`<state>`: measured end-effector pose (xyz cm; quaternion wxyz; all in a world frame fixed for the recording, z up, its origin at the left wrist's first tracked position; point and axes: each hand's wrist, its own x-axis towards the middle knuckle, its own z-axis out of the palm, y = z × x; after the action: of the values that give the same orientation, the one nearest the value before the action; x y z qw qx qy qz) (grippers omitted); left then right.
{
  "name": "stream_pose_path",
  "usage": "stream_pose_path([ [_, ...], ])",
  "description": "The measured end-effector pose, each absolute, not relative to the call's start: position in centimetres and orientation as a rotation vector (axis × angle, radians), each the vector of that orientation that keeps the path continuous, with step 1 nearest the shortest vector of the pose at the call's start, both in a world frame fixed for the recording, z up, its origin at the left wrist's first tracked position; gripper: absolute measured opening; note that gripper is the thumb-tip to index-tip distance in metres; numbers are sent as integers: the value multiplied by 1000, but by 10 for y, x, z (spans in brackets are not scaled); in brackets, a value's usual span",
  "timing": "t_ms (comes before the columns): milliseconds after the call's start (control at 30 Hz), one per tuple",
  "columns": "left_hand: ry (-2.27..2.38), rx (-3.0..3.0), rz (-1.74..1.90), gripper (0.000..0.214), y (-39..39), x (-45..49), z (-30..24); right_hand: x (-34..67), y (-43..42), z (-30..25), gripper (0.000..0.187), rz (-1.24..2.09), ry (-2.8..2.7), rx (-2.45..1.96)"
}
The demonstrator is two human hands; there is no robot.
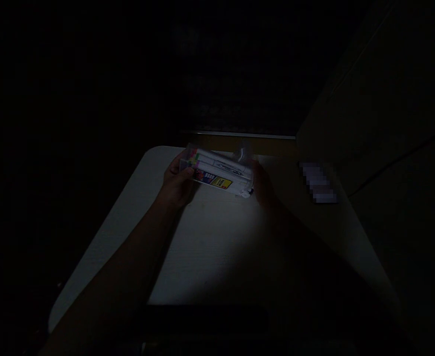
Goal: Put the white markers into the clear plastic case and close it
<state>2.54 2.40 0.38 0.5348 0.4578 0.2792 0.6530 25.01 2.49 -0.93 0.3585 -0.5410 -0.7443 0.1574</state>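
The scene is very dark. A clear plastic pack of white markers with coloured caps and a yellow label (217,170) is held just above a pale table (202,247). My left hand (176,183) is closed round the pack's left end, where the coloured caps are. At the pack's right end my right hand (264,188) grips it, though this hand is dim and its fingers are hard to make out.
The table's far edge meets a pale horizontal rail (239,134). A small blurred pale object (319,183) lies at the table's right side. A dark slanted surface rises at the right. Everything beyond the table is black.
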Motion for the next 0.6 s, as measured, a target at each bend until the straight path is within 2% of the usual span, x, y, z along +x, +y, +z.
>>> stream_pose_path([
  [267,690,1063,1565,56,27,21,3,270,25,10,64,678,-1927,-1279],
  [300,698,1067,1557,57,27,21,3,274,25,12,70,747,-1971,-1247],
  [367,697,1070,1538,58,28,19,3,279,23,17,96,846,-2071,-1208],
  [433,687,1074,1523,60,30,16,2,281,20,21,115,815,-2155,-1241],
  [500,719,1100,1527,65,31,13,-1,280,17,24,109,662,-2224,-1336],
  [600,874,1236,1535,82,31,9,-5,277,13,30,85,437,-2328,-1452],
])
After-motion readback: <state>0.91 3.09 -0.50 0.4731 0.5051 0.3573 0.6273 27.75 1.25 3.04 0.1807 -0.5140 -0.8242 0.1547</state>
